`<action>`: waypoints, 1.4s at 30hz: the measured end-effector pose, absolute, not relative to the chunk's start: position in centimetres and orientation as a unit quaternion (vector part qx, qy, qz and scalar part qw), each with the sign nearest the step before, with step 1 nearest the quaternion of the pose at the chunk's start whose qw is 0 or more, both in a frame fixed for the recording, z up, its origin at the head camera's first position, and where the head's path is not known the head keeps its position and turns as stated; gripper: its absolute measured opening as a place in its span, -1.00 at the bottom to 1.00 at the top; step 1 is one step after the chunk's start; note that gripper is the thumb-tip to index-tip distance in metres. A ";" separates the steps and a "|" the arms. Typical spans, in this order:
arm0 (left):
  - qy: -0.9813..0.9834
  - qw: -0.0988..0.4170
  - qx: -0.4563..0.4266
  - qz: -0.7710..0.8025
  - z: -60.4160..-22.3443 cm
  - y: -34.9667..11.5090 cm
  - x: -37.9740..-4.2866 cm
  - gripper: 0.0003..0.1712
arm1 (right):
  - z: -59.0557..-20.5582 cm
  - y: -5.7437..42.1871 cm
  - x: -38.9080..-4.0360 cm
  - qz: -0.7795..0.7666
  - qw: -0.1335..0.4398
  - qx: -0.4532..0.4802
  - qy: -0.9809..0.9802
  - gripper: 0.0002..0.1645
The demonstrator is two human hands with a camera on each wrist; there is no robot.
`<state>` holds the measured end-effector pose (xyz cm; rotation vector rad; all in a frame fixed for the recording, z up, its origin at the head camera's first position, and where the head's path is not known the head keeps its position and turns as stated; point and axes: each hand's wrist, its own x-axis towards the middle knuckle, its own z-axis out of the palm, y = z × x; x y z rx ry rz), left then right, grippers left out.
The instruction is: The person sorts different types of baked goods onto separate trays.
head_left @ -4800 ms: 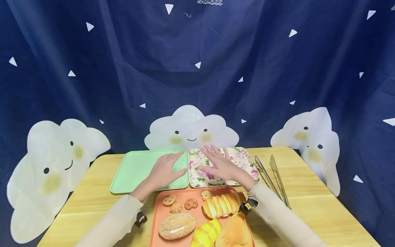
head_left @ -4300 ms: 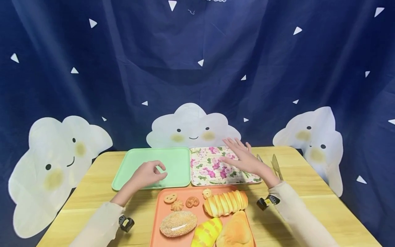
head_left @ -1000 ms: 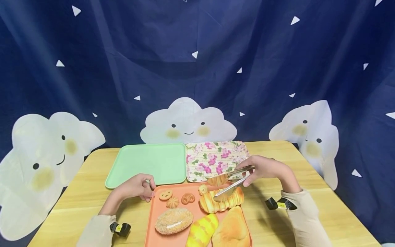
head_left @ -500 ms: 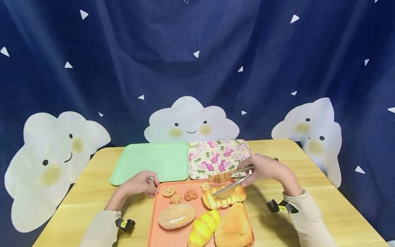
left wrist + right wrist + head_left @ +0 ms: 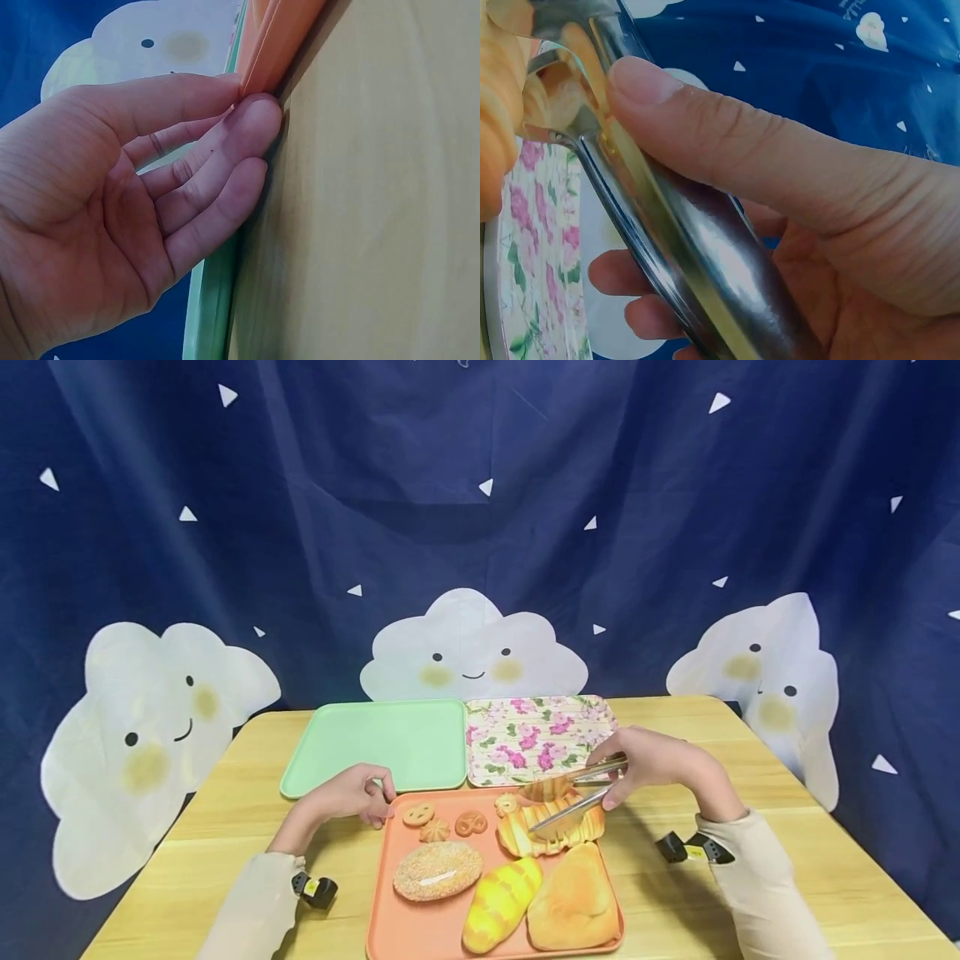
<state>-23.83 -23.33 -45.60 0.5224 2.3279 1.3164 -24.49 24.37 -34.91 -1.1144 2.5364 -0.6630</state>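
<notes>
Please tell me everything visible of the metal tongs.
The tongs look like shiny metal, with two long arms and broad, flattened ends. The right grip holds them, thumb on one arm. They slant down, opened, over the far right part of the orange tray, their ends at the ridged bread; whether they touch it is unclear.

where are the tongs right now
In the head view, the tongs are right of centre, in the right hand, at the ridged bread on the orange tray.

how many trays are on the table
3: the green tray at the back left, the floral tray touching or nearly touching its right side, and the orange tray in front, pinched at its far left corner by the left hand.
</notes>
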 end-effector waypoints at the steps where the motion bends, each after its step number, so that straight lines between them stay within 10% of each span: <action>1: 0.836 0.207 0.186 0.472 -45.6 -23.3 -23.9 -0.84 | -34.9 24.4 -24.6 -0.230 0.148 -0.386 0.881 -0.59; 26: 0.826 0.221 0.193 0.482 -45.6 -23.3 -24.0 -0.82 | -35.7 24.4 -25.2 -0.133 0.052 -0.367 0.919 -0.67; 42: 0.820 0.215 0.204 0.489 -45.8 -23.4 -23.9 -0.84 | -35.6 25.6 -26.4 -0.210 -0.203 -0.234 0.927 -0.40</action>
